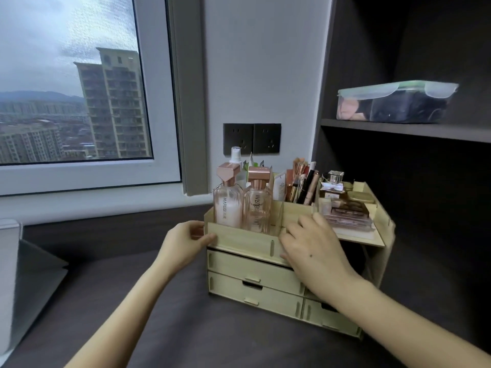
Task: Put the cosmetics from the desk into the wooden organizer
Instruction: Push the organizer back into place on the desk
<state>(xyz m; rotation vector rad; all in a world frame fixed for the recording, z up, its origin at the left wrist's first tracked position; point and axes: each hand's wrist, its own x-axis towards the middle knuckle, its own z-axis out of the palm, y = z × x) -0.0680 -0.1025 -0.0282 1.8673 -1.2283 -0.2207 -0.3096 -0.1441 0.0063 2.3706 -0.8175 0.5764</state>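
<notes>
At the back of a dark desk (164,328), just below two black wall sockets (252,138), stands the wooden organizer (252,272), its drawers facing the person.

Head view: two pink bottles with rose-gold caps, one on the left (228,205) and one just beside it (257,208), stand upright in the left top compartment, with a white spray bottle (236,158) behind them. The middle compartment holds a bunch of brushes and tubes (303,181). On the open right-hand tray sit a perfume bottle (332,187) with a white bow, a clear-cased palette (348,211) and a round gold compact (361,197).

The left hand (183,243) grasps the organizer's upper left front corner, thumb on the front face and fingers wrapped round the side. The right hand (313,251) lies over the middle of the front rim, fingers bent over the top edge and thumb against the front below, so it grasps the rim too.

A window (66,88) fills the left wall. On a dark shelf (398,128) to the right rests a lidded plastic box (393,104). A grey object (26,274), too unclear to identify, lies at the desk's left edge.
</notes>
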